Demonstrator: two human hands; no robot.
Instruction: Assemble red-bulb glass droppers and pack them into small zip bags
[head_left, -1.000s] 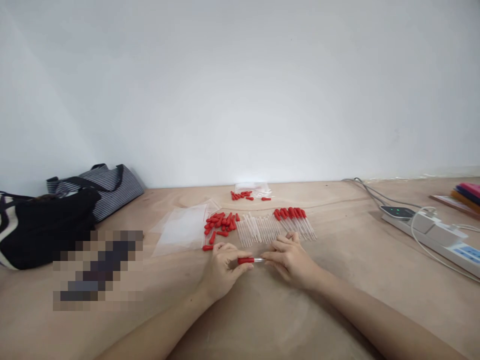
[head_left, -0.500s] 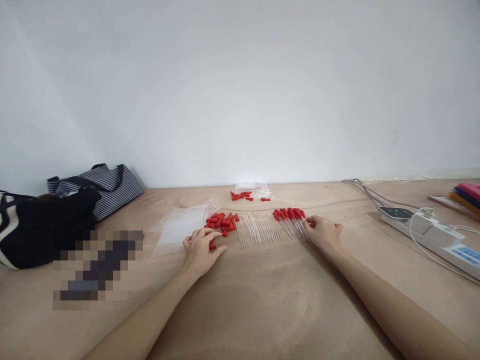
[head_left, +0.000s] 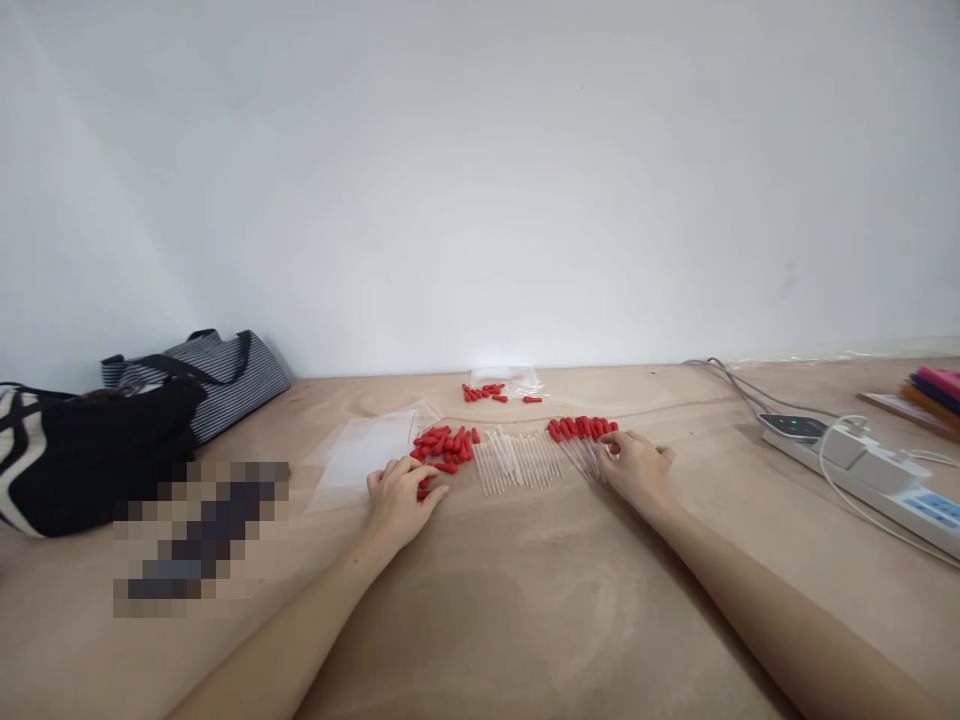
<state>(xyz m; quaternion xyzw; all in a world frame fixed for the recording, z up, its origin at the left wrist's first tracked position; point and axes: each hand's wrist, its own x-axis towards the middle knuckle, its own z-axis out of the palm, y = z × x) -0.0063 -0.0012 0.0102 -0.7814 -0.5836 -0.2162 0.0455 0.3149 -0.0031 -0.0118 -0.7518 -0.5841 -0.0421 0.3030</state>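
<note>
My left hand (head_left: 401, 500) rests on the near edge of a pile of red rubber bulbs (head_left: 446, 443), its thumb and fingers apart. A row of thin clear tubes (head_left: 517, 460) lies in the middle of the table. To its right is a row of tubes topped with red bulbs (head_left: 581, 428). My right hand (head_left: 637, 465) is at the right end of that row, fingers bent together around a tube that they mostly hide.
White plastic bags (head_left: 364, 455) lie left of the pile. More red bulbs (head_left: 484, 391) and a clear bag (head_left: 506, 378) sit near the wall. Bags (head_left: 97, 455) stand at left, a power strip (head_left: 892, 480) with cables at right.
My right hand has shifted slightly left, and another red bulb shows at the right end of the capped row. My left hand has barely moved; a red bulb beside its fingertips has turned.
</note>
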